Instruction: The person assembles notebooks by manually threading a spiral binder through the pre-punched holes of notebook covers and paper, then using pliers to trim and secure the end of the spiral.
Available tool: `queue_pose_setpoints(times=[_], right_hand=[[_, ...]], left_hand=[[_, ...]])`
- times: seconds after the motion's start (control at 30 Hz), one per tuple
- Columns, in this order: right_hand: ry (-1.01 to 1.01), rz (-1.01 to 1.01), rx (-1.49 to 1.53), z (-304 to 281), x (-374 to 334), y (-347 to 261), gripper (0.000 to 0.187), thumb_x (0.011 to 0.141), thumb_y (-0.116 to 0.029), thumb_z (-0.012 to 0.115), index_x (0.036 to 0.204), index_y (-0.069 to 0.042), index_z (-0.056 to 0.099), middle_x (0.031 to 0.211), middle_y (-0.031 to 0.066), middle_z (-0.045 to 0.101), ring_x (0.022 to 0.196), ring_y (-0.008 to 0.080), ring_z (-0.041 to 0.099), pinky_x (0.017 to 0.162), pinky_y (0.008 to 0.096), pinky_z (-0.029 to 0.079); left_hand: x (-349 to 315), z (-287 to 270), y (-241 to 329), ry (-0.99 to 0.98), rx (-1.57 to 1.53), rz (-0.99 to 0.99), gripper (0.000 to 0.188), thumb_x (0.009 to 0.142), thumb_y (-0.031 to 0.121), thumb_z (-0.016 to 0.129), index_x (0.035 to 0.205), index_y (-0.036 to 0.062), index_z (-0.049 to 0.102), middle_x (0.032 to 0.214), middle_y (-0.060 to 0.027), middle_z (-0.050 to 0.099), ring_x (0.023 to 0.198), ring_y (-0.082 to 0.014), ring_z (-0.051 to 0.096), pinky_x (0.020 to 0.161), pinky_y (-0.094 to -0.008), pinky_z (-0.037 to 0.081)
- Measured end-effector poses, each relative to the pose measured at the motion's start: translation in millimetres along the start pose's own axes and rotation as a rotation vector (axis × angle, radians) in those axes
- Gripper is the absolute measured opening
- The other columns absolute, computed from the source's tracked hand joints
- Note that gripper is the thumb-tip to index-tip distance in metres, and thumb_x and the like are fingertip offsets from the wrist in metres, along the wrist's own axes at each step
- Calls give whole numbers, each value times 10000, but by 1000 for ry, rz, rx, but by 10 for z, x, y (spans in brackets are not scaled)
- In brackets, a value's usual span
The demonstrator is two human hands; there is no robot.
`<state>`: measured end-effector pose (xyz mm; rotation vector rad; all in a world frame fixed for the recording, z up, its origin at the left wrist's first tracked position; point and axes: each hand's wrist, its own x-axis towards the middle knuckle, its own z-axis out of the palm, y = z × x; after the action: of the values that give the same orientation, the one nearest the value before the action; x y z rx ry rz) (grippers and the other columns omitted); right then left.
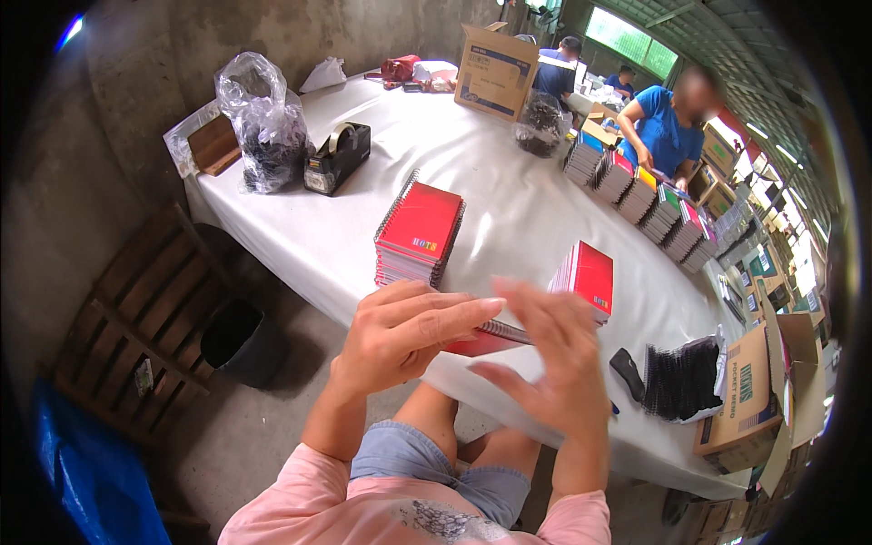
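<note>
Between my hands, at the table's near edge, is a small red spiral notebook (483, 343), its wire coil facing up. My left hand (397, 329) grips it from the left, fingers laid across its top, covering much of it. At the coil's right end my right hand (549, 359) is open, thumb and fingers apart, slightly smeared by motion; whether it touches the coil I cannot tell. Beyond my left hand stands a tall stack of red spiral notebooks (422, 218). A second, shorter stack of red notebooks (589, 272) sits past my right hand.
On the white-covered table (327, 245) are a black tape dispenser (338, 159), a plastic bag of black coils (263, 136) and a cardboard box (495, 68). Loose black coils (681, 377) lie near an open carton (740, 400). A person in blue (668, 127) works behind notebook stacks (636, 195).
</note>
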<state>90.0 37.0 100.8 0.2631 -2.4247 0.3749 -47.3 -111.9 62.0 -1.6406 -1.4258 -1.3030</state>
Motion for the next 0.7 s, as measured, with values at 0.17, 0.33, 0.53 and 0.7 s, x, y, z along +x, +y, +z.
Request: queue_pose_setpoints(times=[0.17, 0.33, 0.53, 0.7], right_hand=[[94, 342, 659, 336, 467, 267, 617, 748, -12, 700, 1313, -77, 460, 904, 68, 632, 846, 196, 635, 668, 316, 543], [383, 550, 1139, 615, 1032, 783, 665, 777, -8, 677, 1356, -58, 352, 977, 115, 565, 829, 182, 627, 705, 283, 561], [476, 730, 1060, 1433, 1101, 1239, 563, 719, -42, 730, 1200, 5, 441, 916, 100, 572, 740, 147, 611, 628, 252, 525], [287, 859, 531, 1510, 1101, 1204, 529, 689, -156, 770, 1119, 8, 507, 848, 65, 569, 721, 150, 590, 637, 253, 497]], left_hand=[[46, -144, -181, 379, 174, -187, 584, 707, 217, 773, 1182, -25, 535, 1072, -156, 649, 951, -232, 618, 837, -324, 437], [-273, 35, -811, 437, -107, -744, 522, 889, 309, 603, 1299, 15, 466, 1294, -156, 506, 1205, -239, 469, 983, -373, 349], [-597, 496, -1036, 473, -271, -889, 473, 955, 302, 479, 1291, -30, 450, 1297, -177, 482, 1224, -262, 443, 1023, -332, 319], [-715, 538, -1108, 476, -234, -833, 449, 975, 289, 428, 1290, -30, 444, 1293, -184, 477, 1205, -249, 457, 1016, -325, 328]])
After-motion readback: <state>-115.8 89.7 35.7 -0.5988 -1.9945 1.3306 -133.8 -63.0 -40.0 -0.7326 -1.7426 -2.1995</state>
